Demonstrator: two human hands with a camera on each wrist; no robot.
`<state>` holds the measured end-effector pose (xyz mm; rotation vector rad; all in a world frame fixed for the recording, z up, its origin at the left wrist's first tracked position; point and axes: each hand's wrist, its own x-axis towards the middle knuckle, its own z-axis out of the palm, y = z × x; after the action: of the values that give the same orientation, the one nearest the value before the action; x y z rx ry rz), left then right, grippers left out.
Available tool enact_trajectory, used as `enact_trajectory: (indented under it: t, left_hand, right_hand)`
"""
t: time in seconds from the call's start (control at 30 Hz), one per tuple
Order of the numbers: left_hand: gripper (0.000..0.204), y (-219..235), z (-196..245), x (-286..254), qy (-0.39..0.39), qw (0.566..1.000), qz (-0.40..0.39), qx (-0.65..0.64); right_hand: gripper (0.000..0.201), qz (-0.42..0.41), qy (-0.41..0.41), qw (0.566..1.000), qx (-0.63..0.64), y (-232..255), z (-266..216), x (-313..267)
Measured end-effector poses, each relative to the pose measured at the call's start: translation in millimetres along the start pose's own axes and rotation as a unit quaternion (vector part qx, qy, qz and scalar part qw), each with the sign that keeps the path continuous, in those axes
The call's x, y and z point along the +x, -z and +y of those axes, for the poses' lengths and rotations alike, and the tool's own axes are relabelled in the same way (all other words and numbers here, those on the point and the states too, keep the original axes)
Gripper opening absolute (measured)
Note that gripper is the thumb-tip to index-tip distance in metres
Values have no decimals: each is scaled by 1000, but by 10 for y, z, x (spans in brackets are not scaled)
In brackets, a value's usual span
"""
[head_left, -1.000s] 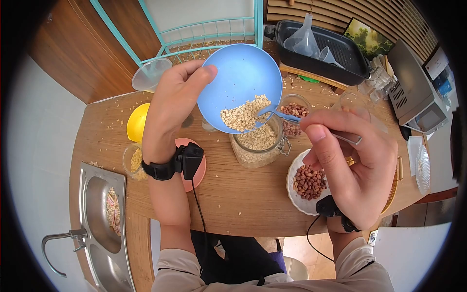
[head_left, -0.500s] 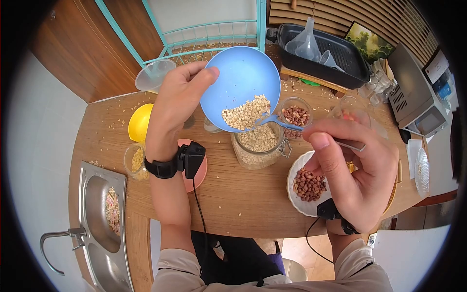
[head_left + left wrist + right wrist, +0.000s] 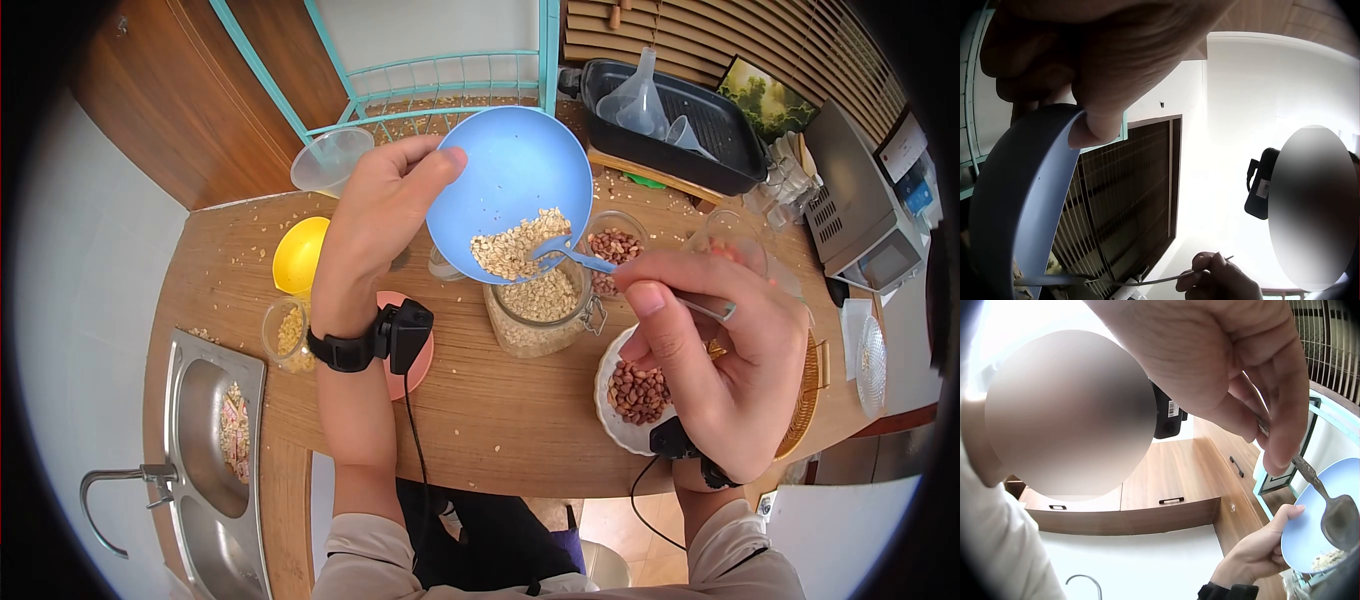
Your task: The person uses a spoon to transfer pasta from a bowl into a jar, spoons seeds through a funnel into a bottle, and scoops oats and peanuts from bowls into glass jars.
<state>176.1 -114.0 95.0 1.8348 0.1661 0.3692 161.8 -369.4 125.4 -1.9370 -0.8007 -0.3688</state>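
My left hand (image 3: pixel 385 215) grips the rim of a shallow blue bowl (image 3: pixel 510 165), thumb on its inside. The bowl is tilted, and a heap of rolled oats (image 3: pixel 515 245) lies along its lower side. Between thumb and fingers, my right hand (image 3: pixel 725 345) pinches the handle of a metal spoon (image 3: pixel 1340 522). In the head view the spoon's head is at the edge of the oats in the bowl. Right below the bowl stands an open glass jar (image 3: pixel 540 330) with a clip fastening, filled with oats; the bowl hides part of its mouth.
A white dish (image 3: pixel 615 425) of peanuts sits under my right hand, and a glass jar (image 3: pixel 617 235) of nuts stands beyond. On the left are a yellow bowl (image 3: pixel 298 255), a cup of yellow bits (image 3: pixel 288 330) and the sink (image 3: pixel 215 450). A pink plate (image 3: pixel 418 365) lies under my left wrist.
The spoon's head moved from the oats down over the jar's mouth and is now back at the oats. The left hand keeps its grip on the tilted bowl; the whole view has shifted slightly.
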Motion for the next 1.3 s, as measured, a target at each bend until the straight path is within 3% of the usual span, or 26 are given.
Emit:
enact_trajectory:
  t: [0.13, 0.33, 0.4, 0.63, 0.83, 1.0, 1.13, 1.3]
  left_hand:
    - [40, 8, -11, 7, 3, 1000, -2, -2]
    - [40, 33, -50, 29, 4, 1000, -2, 7]
    - [40, 21, -34, 22, 5, 1000, 1, 6]
    - [32, -1, -63, 39, -1, 999, 22, 23]
    - [32, -7, -46, 26, -3, 999, 18, 27]
    - [34, -26, -12, 8, 0, 1000, 4, 5]
    - [37, -8, 13, 3, 20, 1000, -4, 12]
    - [38, -13, 5, -5, 14, 1000, -3, 18]
  right_hand:
    - [10, 21, -51, 998, 37, -25, 15, -29]
    - [11, 5, -10, 1000, 10, 55, 23, -40]
    - [11, 11, -53, 998, 41, 58, -12, -64]
    - [11, 16, -41, 998, 34, 70, -14, -52]
    - [10, 3, 21, 1000, -9, 60, 13, -6]
    - [10, -5, -21, 998, 63, 20, 62, -25]
    - [11, -6, -1, 998, 56, 30, 97, -14]
    - [13, -41, -35, 997, 47, 59, 66, -27]
